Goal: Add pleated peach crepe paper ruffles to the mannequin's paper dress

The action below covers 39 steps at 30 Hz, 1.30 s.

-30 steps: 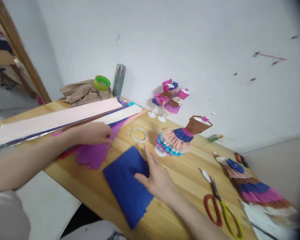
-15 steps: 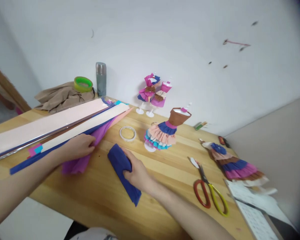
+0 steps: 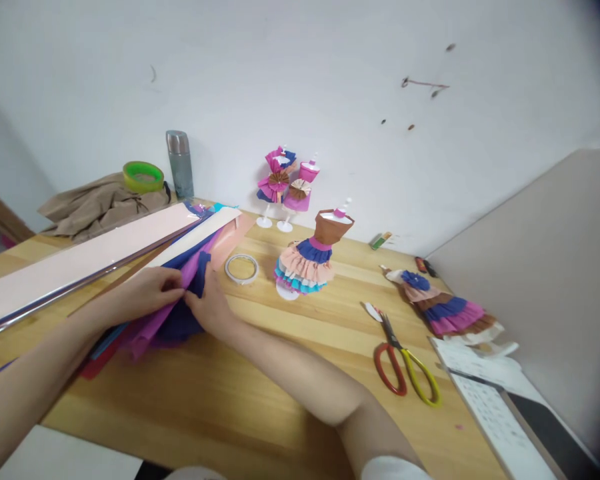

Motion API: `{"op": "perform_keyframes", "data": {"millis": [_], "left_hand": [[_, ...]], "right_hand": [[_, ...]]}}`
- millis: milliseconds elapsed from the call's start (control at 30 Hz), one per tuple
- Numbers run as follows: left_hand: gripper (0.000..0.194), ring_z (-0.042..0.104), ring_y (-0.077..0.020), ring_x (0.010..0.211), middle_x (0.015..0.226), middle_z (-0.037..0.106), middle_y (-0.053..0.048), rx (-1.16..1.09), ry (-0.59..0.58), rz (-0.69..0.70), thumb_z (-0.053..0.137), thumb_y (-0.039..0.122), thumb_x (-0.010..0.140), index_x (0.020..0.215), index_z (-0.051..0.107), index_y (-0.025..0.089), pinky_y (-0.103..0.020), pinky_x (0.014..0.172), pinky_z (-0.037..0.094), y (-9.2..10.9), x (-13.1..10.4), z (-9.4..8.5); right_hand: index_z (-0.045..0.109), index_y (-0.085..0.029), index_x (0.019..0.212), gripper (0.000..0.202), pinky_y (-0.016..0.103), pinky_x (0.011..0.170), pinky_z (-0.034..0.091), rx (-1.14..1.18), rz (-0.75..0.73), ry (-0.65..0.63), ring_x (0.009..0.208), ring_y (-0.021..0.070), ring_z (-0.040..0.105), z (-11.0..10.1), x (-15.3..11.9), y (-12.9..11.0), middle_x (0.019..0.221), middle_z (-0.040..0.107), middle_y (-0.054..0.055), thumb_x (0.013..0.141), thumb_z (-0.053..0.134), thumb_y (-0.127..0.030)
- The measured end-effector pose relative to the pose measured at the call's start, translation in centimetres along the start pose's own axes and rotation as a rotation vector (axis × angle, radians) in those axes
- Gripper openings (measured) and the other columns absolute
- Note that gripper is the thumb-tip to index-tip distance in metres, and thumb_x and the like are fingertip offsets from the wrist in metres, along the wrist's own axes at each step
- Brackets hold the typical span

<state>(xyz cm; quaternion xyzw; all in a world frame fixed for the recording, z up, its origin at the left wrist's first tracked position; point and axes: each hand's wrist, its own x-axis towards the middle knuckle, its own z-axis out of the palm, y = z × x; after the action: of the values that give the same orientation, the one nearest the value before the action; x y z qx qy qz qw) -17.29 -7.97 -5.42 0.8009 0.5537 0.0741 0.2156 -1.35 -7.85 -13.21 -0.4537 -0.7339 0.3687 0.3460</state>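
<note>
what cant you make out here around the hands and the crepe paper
Head view only:
- Blue crepe paper: mostly hidden under the purple sheet and both hands.
- Right hand and left hand: fingertips buried in the paper, so the grip is unclear.
- Long paper rolls: cut off by the left edge.
- Printed sheet: text too small, cut by the bottom edge.

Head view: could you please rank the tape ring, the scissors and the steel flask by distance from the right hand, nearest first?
From the right hand:
1. Tape ring, just beyond it, slightly right.
2. Steel flask, back by the wall.
3. Scissors, far right.
</note>
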Motion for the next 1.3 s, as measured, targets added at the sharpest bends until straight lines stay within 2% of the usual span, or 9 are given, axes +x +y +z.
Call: {"op": "perform_keyframes", "data": {"millis": [133, 267, 333, 467, 600, 700, 833, 1033, 1300], "left_hand": [[0.039, 0.059, -0.0198, 0.069, 0.073, 0.066, -0.004, -0.008, -0.138, 0.04, 0.039, 0.048, 0.087, 0.074, 0.06, 0.018, -0.028, 0.066, 0.043, 0.5, -0.1, 1.3], [0.038, 0.061, -0.018, 0.06, 0.07, 0.066, -0.004, -0.012, -0.219, -0.021, 0.035, 0.04, 0.088, 0.077, 0.063, 0.017, -0.027, 0.062, 0.044, 0.6, -0.3, 1.6], [0.037, 0.063, -0.019, 0.064, 0.073, 0.069, -0.005, 0.037, -0.181, -0.012, 0.037, 0.038, 0.087, 0.077, 0.066, 0.018, -0.027, 0.064, 0.045, 0.4, -0.5, 1.5], [0.036, 0.067, -0.0227, 0.081, 0.088, 0.074, -0.006, 0.126, -0.002, -0.063, 0.04, 0.034, 0.085, 0.087, 0.073, 0.02, -0.03, 0.074, 0.048, -0.7, -1.4, 1.0], [0.046, 0.064, -0.0309, 0.107, 0.117, 0.07, -0.011, 0.315, 0.175, -0.153, 0.053, 0.044, 0.083, 0.119, 0.068, 0.018, -0.038, 0.09, 0.048, -3.0, -2.5, 1.1], [0.059, 0.058, -0.0356, 0.116, 0.123, 0.064, -0.015, 0.473, 0.177, -0.165, 0.062, 0.043, 0.078, 0.13, 0.061, 0.016, -0.044, 0.098, 0.045, -4.7, -2.9, 1.2], [0.04, 0.064, -0.0311, 0.105, 0.118, 0.066, -0.014, 0.517, 0.083, -0.262, 0.055, 0.034, 0.083, 0.117, 0.067, 0.017, -0.038, 0.09, 0.048, -5.9, -2.5, 0.5], [0.03, 0.066, -0.0293, 0.089, 0.093, 0.071, -0.014, 0.59, -0.037, -0.377, 0.04, 0.029, 0.087, 0.095, 0.066, 0.017, -0.034, 0.072, 0.045, -4.7, -2.0, -1.1], [0.036, 0.065, -0.031, 0.095, 0.107, 0.069, -0.014, 0.668, 0.231, -0.486, 0.035, 0.029, 0.088, 0.106, 0.065, 0.018, -0.036, 0.071, 0.045, -2.4, -2.8, -3.2]], "right_hand": [[0.008, -0.004, 0.156, 0.093, 0.053, 0.122, 0.019, -0.024, 0.114, -0.098, 0.151, 0.0342, 0.006, -0.6, -1.5, 0.0, 0.163, 0.008, 0.023, 0.082, 0.06, -0.025], [0.004, 0.008, 0.153, 0.096, 0.054, 0.121, 0.018, -0.198, 0.014, -0.128, 0.151, 0.0374, -0.003, -1.9, -2.9, -0.6, 0.16, -0.003, 0.032, 0.086, 0.062, -0.029], [0.012, 0.003, 0.155, 0.091, 0.057, 0.121, 0.017, -0.306, -0.097, -0.141, 0.15, 0.0394, -0.007, -2.4, -3.2, -0.9, 0.161, -0.006, 0.03, 0.089, 0.062, -0.033], [0.027, -0.02, 0.156, 0.073, 0.06, 0.119, 0.019, -0.448, -0.359, -0.24, 0.151, 0.0391, -0.001, -2.9, -3.2, -0.8, 0.164, 0.002, 0.02, 0.093, 0.06, -0.039], [0.043, -0.021, 0.149, 0.059, 0.058, 0.116, 0.026, -0.578, -0.336, -0.366, 0.148, 0.0412, 0.017, -2.6, -2.8, 0.0, 0.161, 0.021, 0.022, 0.096, 0.054, -0.045], [0.047, -0.017, 0.147, 0.059, 0.057, 0.116, 0.026, -0.671, -0.296, -0.415, 0.146, 0.0415, 0.023, -2.3, -2.9, 0.4, 0.157, 0.03, 0.023, 0.097, 0.05, -0.049], [0.045, -0.018, 0.148, 0.061, 0.057, 0.117, 0.025, -0.695, -0.3, -0.401, 0.147, 0.0403, 0.024, -2.1, -3.0, 0.8, 0.158, 0.029, 0.023, 0.097, 0.049, -0.051], [0.046, -0.018, 0.147, 0.061, 0.058, 0.116, 0.024, -0.666, -0.32, -0.378, 0.146, 0.0417, 0.024, -1.8, -3.0, 1.4, 0.157, 0.029, 0.024, 0.097, 0.047, -0.053], [0.048, -0.019, 0.145, 0.059, 0.06, 0.114, 0.028, -0.652, -0.384, -0.307, 0.144, 0.0417, 0.029, -1.5, -3.2, 2.2, 0.156, 0.032, 0.023, 0.097, 0.047, -0.053]]}}
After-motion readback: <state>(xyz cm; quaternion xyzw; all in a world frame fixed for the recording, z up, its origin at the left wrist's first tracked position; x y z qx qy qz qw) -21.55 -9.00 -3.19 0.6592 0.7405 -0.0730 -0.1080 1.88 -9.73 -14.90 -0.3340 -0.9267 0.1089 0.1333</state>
